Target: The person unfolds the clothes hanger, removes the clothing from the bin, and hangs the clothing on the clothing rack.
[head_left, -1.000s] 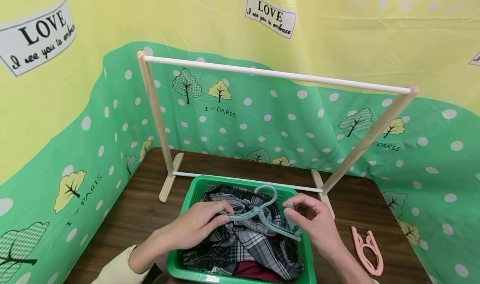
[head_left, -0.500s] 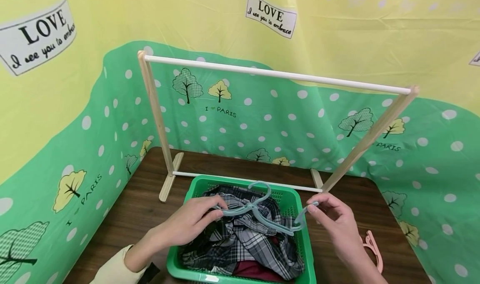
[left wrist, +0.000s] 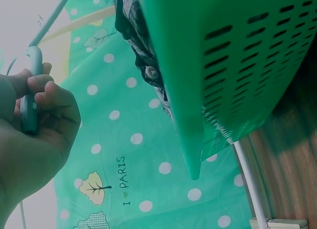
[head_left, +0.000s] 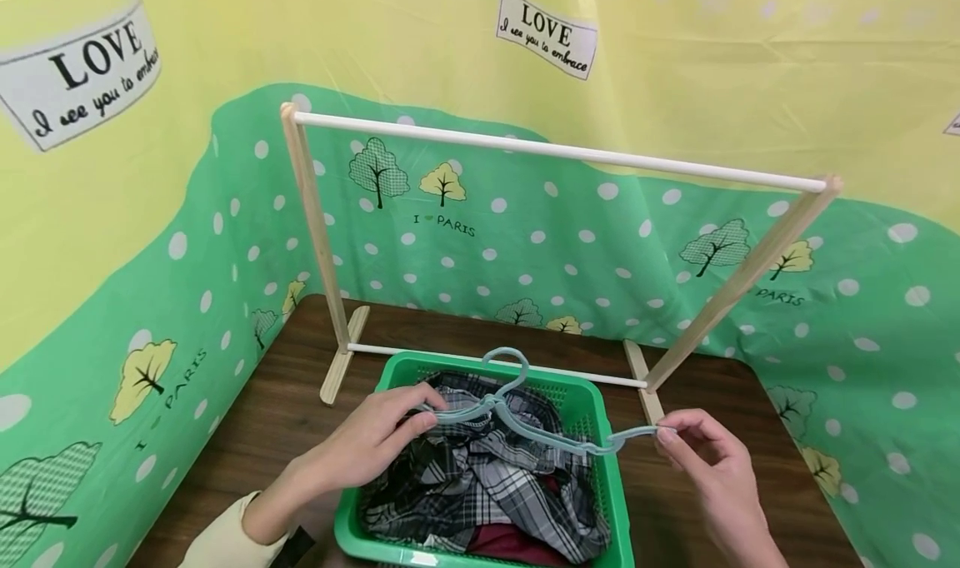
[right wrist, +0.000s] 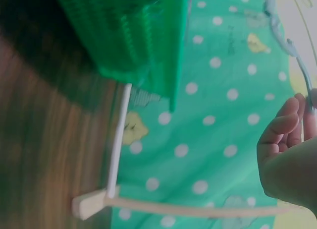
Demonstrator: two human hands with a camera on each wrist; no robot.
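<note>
Fingers and thumb of the left hand (head_left: 375, 439), on the nine o'clock side, and of the right hand (head_left: 716, 464), at three, pinched a pale-blue hanger (head_left: 491, 402). Toward twelve stood a white-barred rack (head_left: 555, 149), before it a green basket (head_left: 617, 489) of plaid clothes (head_left: 487, 489). Held above the clothes, the hanger reached past the basket's three o'clock rim.

Right grip (head_left: 712, 478) now lies farther right, the folded end section (head_left: 632, 434) of the blue hanger (head_left: 542, 436) swung outward beyond the green basket (head_left: 617, 493), left grip (head_left: 367, 439) shifted slightly left.
</note>
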